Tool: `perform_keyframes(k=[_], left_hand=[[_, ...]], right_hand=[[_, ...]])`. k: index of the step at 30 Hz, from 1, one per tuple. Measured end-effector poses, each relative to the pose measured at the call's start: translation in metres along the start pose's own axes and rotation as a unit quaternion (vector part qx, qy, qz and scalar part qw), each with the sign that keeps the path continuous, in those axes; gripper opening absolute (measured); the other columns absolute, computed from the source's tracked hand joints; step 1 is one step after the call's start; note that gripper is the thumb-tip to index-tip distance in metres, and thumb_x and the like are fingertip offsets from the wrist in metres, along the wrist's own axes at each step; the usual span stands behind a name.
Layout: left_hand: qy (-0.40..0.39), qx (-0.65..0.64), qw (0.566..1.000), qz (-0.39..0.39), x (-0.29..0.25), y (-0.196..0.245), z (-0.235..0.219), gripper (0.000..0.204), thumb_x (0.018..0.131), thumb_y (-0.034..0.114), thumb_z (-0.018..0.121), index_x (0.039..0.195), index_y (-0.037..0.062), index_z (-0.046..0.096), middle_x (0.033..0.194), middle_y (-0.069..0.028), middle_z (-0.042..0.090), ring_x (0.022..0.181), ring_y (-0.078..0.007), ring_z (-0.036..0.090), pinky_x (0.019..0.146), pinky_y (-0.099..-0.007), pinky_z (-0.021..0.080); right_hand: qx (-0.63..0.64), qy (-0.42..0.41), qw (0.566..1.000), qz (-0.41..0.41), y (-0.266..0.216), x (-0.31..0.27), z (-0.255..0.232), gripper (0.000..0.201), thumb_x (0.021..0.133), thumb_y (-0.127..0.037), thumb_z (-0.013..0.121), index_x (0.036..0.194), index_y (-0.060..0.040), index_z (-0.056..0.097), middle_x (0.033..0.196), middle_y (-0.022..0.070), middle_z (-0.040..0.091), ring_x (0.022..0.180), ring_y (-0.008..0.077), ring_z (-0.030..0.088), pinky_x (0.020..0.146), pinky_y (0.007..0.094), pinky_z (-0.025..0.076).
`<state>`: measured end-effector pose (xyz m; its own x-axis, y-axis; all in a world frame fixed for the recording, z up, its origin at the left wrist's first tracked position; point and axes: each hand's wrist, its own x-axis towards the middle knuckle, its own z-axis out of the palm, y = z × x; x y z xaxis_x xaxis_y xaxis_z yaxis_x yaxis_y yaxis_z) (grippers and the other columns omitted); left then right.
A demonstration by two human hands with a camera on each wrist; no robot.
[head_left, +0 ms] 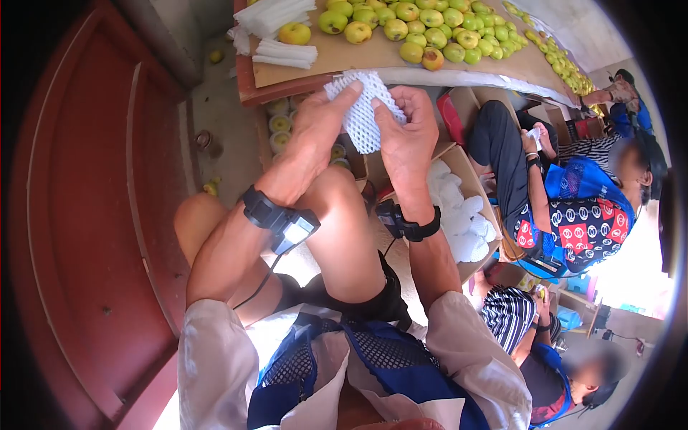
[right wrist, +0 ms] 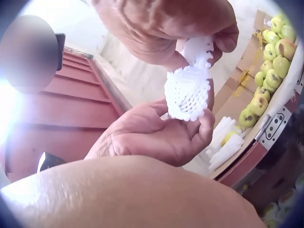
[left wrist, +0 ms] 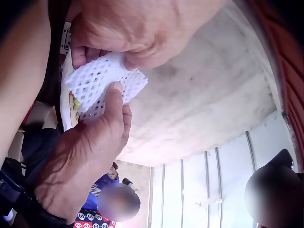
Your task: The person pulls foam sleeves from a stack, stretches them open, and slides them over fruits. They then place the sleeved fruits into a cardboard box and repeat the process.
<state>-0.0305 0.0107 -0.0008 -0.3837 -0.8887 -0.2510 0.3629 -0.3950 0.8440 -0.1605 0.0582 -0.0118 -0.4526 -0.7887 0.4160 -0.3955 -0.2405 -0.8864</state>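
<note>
Both hands hold a white foam fruit net [head_left: 367,118] up in front of the table edge, over the knees. My left hand [head_left: 319,125] pinches its left side, thumb on the front face. From the other side my right hand [head_left: 410,136] pinches it, thumb on the mesh. In the left wrist view the foam net [left wrist: 102,78] bends between the two hands, and the right thumb [left wrist: 114,99] presses on it. The right wrist view shows a scalloped, open-looking end of the net [right wrist: 187,97] above the left palm [right wrist: 152,135].
Many green-yellow apples [head_left: 430,32] lie on the cardboard-covered table [head_left: 337,61], beside stacked white foam nets [head_left: 285,54]. A carton [head_left: 494,251] of white foam pieces stands right of the knees. Packed fruit [head_left: 279,124] sits below the table. Two people [head_left: 573,215] sit at right; a red door [head_left: 86,215] is at left.
</note>
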Motion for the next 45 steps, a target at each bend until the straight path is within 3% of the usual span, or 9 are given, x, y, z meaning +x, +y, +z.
perform_keyframes(k=[4,7,10,12,22,31,35,39,45], left_hand=[[-0.011,0.054,0.998,0.013,0.001,-0.006,0.001,0.025,0.099,0.018,0.065,0.119,0.004,0.068,0.109,-0.0022,0.07,0.095,-0.0105,0.064,0.084,-0.0284,0.051],[-0.031,0.112,0.993,0.029,0.001,-0.009,-0.001,0.027,0.095,0.008,0.062,0.121,0.0015,0.066,0.11,-0.0039,0.07,0.097,-0.0125,0.065,0.086,-0.0297,0.051],[-0.04,0.122,0.991,0.05,-0.002,-0.011,-0.002,0.034,0.09,0.0,0.058,0.124,-0.0005,0.064,0.112,-0.0056,0.07,0.101,-0.015,0.065,0.088,-0.0312,0.051],[-0.046,0.114,0.991,0.059,-0.001,-0.015,-0.002,0.04,0.087,-0.004,0.055,0.126,-0.001,0.062,0.114,-0.0063,0.069,0.103,-0.0163,0.065,0.09,-0.0317,0.051],[-0.116,0.029,0.993,0.01,0.002,-0.013,-0.009,0.04,0.086,-0.007,0.05,0.125,-0.0022,0.059,0.113,-0.0073,0.066,0.104,-0.0164,0.061,0.093,-0.031,0.049],[-0.14,-0.185,0.972,-0.028,0.009,-0.008,-0.012,0.033,0.101,0.015,0.057,0.126,-0.0063,0.055,0.12,-0.0153,0.065,0.114,-0.0246,0.062,0.104,-0.0402,0.048],[-0.128,-0.129,0.983,0.006,0.005,-0.003,-0.012,0.037,0.104,0.02,0.055,0.129,-0.0071,0.054,0.127,-0.0198,0.065,0.121,-0.0254,0.061,0.108,-0.0392,0.047],[-0.159,-0.026,0.987,0.007,0.001,0.004,-0.009,0.045,0.105,0.03,0.051,0.133,-0.0046,0.053,0.13,-0.018,0.065,0.111,-0.0241,0.066,0.093,-0.0372,0.055],[-0.211,-0.033,0.976,-0.037,-0.001,0.009,-0.013,0.051,0.106,0.04,0.048,0.135,-0.002,0.053,0.126,-0.0179,0.068,0.09,-0.0232,0.071,0.072,-0.0361,0.06]], right_hand=[[-0.057,0.0,0.998,-0.037,0.009,-0.001,0.005,0.021,0.087,0.002,0.074,0.103,-0.0018,0.061,0.088,0.0006,0.063,0.078,0.0061,0.056,0.071,0.0222,0.047],[-0.069,0.011,0.997,-0.013,0.006,-0.002,0.006,0.023,0.078,-0.001,0.074,0.099,-0.004,0.064,0.091,0.0106,0.064,0.08,0.0249,0.064,0.075,0.0348,0.052],[-0.086,-0.003,0.995,-0.041,0.009,-0.004,0.007,0.021,0.086,0.002,0.074,0.101,-0.002,0.062,0.085,0.0015,0.063,0.078,0.0068,0.057,0.07,0.0238,0.049],[-0.06,-0.008,0.998,-0.019,0.011,-0.004,0.008,0.02,0.085,0.003,0.074,0.101,-0.0012,0.062,0.088,0.0034,0.063,0.08,0.009,0.059,0.072,0.0254,0.05],[-0.085,-0.064,0.993,-0.056,0.003,-0.012,0.0,0.031,0.083,-0.001,0.066,0.113,-0.0076,0.071,0.106,0.013,0.063,0.096,0.0307,0.065,0.086,0.0387,0.053],[-0.097,-0.087,0.979,-0.155,0.001,-0.025,0.0,0.029,0.084,-0.005,0.068,0.113,-0.0042,0.071,0.113,0.0122,0.063,0.102,0.0269,0.064,0.089,0.0358,0.051],[0.143,-0.091,0.98,0.101,-0.018,-0.023,-0.015,0.024,0.1,-0.02,0.063,0.116,-0.0032,0.067,0.112,0.0036,0.066,0.101,0.014,0.059,0.083,0.0298,0.048],[0.33,-0.235,0.852,0.331,-0.012,-0.005,-0.032,0.037,0.105,-0.027,0.057,0.128,0.0022,0.06,0.103,0.0063,0.067,0.098,0.0178,0.063,0.078,0.0299,0.048],[0.31,-0.34,0.836,0.299,-0.011,-0.016,-0.034,0.031,0.106,-0.022,0.055,0.125,0.0025,0.06,0.096,0.0069,0.064,0.087,0.0196,0.062,0.074,0.0299,0.047]])
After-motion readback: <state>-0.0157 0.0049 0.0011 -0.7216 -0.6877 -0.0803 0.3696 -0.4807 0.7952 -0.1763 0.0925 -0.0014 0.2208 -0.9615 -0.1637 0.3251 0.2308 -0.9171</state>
